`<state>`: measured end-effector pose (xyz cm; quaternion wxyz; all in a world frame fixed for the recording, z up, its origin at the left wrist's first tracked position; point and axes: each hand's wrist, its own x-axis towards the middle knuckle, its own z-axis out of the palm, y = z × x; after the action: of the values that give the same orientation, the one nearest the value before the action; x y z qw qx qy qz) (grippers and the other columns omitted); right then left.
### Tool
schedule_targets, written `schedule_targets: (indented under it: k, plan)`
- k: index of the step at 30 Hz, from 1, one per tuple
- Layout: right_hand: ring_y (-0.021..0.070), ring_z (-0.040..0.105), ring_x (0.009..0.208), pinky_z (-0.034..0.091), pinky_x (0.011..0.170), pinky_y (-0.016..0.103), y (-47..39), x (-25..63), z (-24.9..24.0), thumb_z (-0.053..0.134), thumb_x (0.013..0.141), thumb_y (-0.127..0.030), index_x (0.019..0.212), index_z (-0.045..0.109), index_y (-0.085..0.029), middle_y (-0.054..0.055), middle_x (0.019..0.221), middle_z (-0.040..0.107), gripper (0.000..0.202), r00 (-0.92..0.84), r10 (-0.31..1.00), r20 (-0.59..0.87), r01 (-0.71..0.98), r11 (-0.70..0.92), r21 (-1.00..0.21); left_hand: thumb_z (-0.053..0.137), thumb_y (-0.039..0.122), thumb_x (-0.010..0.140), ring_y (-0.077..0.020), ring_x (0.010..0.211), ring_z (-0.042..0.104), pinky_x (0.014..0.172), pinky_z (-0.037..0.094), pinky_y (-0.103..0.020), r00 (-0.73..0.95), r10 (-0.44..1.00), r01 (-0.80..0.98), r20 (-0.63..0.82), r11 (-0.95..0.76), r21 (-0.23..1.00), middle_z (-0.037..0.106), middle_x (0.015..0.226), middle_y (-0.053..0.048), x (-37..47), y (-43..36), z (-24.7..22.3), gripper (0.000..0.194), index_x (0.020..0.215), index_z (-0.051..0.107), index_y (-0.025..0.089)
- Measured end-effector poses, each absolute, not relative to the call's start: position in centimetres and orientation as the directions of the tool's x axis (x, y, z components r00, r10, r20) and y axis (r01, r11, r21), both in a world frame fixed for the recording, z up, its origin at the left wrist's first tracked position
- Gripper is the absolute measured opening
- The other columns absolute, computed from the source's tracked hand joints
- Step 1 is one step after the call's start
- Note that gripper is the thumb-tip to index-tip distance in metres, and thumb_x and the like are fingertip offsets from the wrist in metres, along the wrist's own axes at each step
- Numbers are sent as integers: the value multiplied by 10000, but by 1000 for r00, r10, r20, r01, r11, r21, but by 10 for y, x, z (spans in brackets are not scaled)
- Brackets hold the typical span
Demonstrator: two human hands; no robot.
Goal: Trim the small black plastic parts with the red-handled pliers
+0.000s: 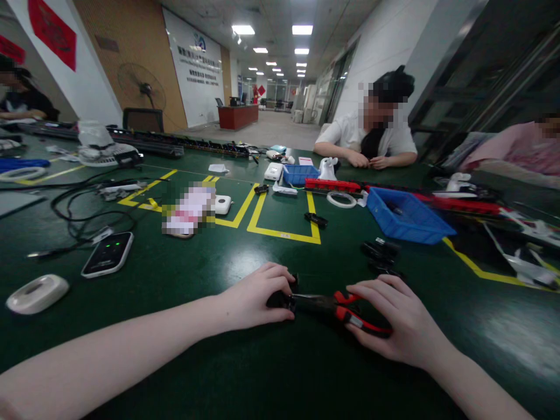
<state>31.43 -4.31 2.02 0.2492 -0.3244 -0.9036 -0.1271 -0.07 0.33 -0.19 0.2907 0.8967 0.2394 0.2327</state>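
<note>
My left hand (262,294) is closed round a small black part (280,300), pinching it between thumb and fingers just above the green table (210,373). Its exact kind is hidden by the fingers. From the right, my right hand (394,315) grips needle-nose pliers (350,312) with red and black handles. The pliers' narrow jaws reach to the black part and seem to touch it; whether they clamp it I cannot tell. Several more black parts (380,254) lie in a small heap beyond my right hand.
A blue bin (406,216) stands at the right, with a smaller blue bin (301,174) farther back. To the left lie a phone (190,211), a black-faced device (107,254), a white oval object (37,293) and black cables (65,204). A person in white (367,134) sits across the table.
</note>
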Motion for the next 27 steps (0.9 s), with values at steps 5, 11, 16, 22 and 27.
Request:
schedule_targets:
  k: [5, 11, 16, 22, 27]
  plan:
    - [235, 710, 834, 482, 834, 420, -43, 314, 21, 695, 834, -334, 1183, 585, -159, 99, 986, 752, 406, -676, 524, 519, 647, 758, 79, 796, 278, 840, -282, 1264, 530, 1066, 456, -472, 774, 567, 291, 282, -714, 636, 619, 1281, -103, -1, 3, -2, 244, 978, 623, 176]
    - [239, 706, 858, 459, 860, 433, -43, 314, 14, 676, 847, -341, 1186, 582, -165, 99, 1000, 745, 393, -657, 547, 519, 665, 744, 58, 792, 271, 839, -288, 1266, 528, 1055, 459, -479, 772, 576, 298, 267, -701, 648, 616, 1285, -101, 0, 3, 1, 231, 966, 620, 182]
    - [249, 698, 887, 445, 886, 449, -43, 316, 7, 678, 848, -354, 1208, 576, -167, 105, 1027, 737, 418, -646, 568, 510, 676, 736, 37, 789, 279, 842, -288, 1246, 539, 1051, 456, -483, 769, 575, 292, 279, -704, 647, 620, 1270, -106, 0, 4, 0, 235, 973, 622, 178]
    - [247, 696, 878, 444, 885, 451, -42, 316, 6, 668, 854, -363, 1210, 570, -180, 103, 1027, 738, 412, -638, 575, 512, 678, 735, 20, 796, 288, 836, -283, 1247, 537, 1056, 454, -477, 764, 583, 299, 276, -699, 649, 619, 1278, -97, 0, 4, -2, 239, 972, 629, 185]
    - [243, 700, 863, 444, 879, 447, -43, 315, 7, 665, 850, -354, 1198, 576, -169, 102, 1015, 741, 404, -636, 568, 522, 676, 737, 21, 791, 295, 842, -278, 1257, 528, 1059, 452, -473, 765, 587, 306, 265, -694, 652, 616, 1285, -88, 0, 3, -1, 235, 978, 632, 189]
